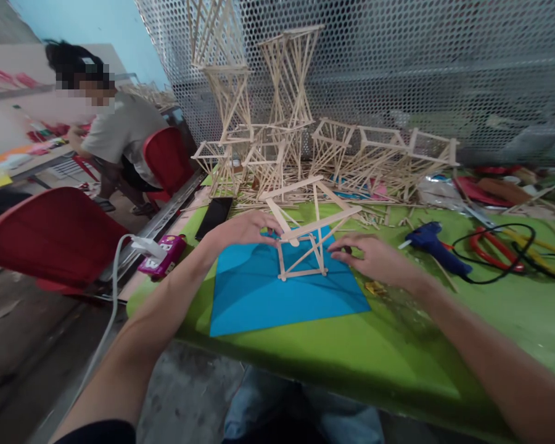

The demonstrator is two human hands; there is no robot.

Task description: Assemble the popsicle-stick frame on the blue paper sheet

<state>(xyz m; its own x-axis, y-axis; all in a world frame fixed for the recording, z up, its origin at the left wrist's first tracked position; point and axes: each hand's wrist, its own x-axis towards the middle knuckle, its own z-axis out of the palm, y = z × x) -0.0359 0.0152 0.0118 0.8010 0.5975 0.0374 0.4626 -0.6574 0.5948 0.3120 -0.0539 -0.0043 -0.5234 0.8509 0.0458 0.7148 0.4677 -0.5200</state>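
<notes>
**Figure: What the Worker Wears**

Both forearms (pixel 166 296) are bare down to the left hand (pixel 240 229) and the right hand (pixel 372 256). A dark navy sleeve (pixel 97 431), cut short, shows at the left upper arm. Light blue denim jeans (pixel 300 419), faded and creased, cover the legs.

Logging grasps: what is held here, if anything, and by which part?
The left hand grips the stick frame by an upper left stick. The right hand has its fingers at the lower right; whether they grip cannot be told.

Green table (pixel 398 351): blue sheet (pixel 259 296), glue gun (pixel 432 245), black phone (pixel 214 216), cables (pixel 504 254), stick-frame pile (pixel 351 160).
</notes>
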